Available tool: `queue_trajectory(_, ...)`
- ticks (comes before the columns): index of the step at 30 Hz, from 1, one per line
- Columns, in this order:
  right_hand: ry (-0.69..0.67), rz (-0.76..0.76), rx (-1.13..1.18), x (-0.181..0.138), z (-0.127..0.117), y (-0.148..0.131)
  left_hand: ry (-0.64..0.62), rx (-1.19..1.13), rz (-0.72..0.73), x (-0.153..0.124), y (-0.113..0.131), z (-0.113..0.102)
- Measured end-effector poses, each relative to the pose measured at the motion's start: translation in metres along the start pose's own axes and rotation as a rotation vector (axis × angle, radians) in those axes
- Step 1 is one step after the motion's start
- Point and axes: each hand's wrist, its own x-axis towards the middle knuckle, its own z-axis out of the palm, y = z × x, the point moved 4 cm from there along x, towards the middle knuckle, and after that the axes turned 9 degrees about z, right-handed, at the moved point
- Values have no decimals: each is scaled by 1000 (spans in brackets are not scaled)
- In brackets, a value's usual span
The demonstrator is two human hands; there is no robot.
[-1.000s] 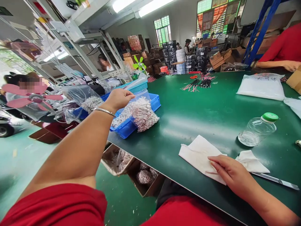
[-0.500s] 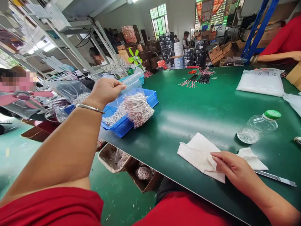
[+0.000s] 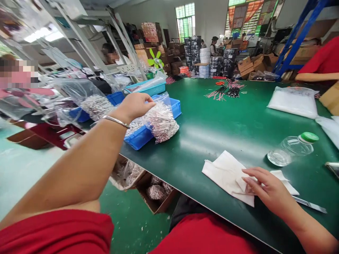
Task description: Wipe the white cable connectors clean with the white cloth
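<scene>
My left hand (image 3: pixel 136 104) is stretched out to the left and pinches the top of a clear plastic bag (image 3: pixel 161 120) full of small white parts. The bag hangs over the edge of a blue bin (image 3: pixel 143 135) on the green table (image 3: pixel 212 123). A silver bangle sits on that wrist. My right hand (image 3: pixel 266 188) lies on a folded white cloth (image 3: pixel 225 173) near the table's front edge, its fingers curled and pressing the fabric. A thin metal strip (image 3: pixel 309 204) pokes out from under the cloth to the right.
A clear bottle with a green cap (image 3: pixel 292 148) lies on its side right of the cloth. A white filled bag (image 3: pixel 292 100) and a bundle of wires (image 3: pixel 225 91) lie farther back. Cardboard boxes (image 3: pixel 156 192) stand below the table. Another person's arm in red (image 3: pixel 317 67) rests at the far right.
My left hand has lowered the bag of parts slightly toward the blue bin. My right hand's fingers have curled more on the cloth. The camera has shifted a little.
</scene>
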Motion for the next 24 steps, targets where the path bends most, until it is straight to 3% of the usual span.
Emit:
queue_trajectory(2, -36, -21, -113, -1, -5, -2, 80, 10, 51, -11, 12, -7)
queue_trajectory(4, -100, -14, -212, -5, -9, -4, 298, 42, 123, -31, 32, -15)
queue_trajectory(6, -149, 10, -273, -11, -11, -5, 420, -34, 205, -59, 57, -8)
queue_trajectory(8, -175, 19, -295, -20, -10, -5, 352, -211, 337, -92, 89, 20)
queue_trajectory(11, -161, 9, -303, -37, -7, 4, 45, -405, 542, -142, 135, 87)
queue_trajectory(14, -78, -9, -311, -55, -7, 17, -65, -500, 481, -173, 157, 136)
queue_trajectory(16, -8, -18, -295, -65, -10, 25, -44, -539, 415, -180, 166, 144)
queue_trajectory(19, 89, -30, -243, -74, -18, 33, -63, -590, 459, -182, 195, 129)
queue_trajectory(22, 162, -9, -258, -79, -32, 48, -247, -662, 645, -184, 252, 113)
queue_trajectory(24, 176, 61, -335, -84, -42, 67, -396, -672, 680, -185, 292, 112)
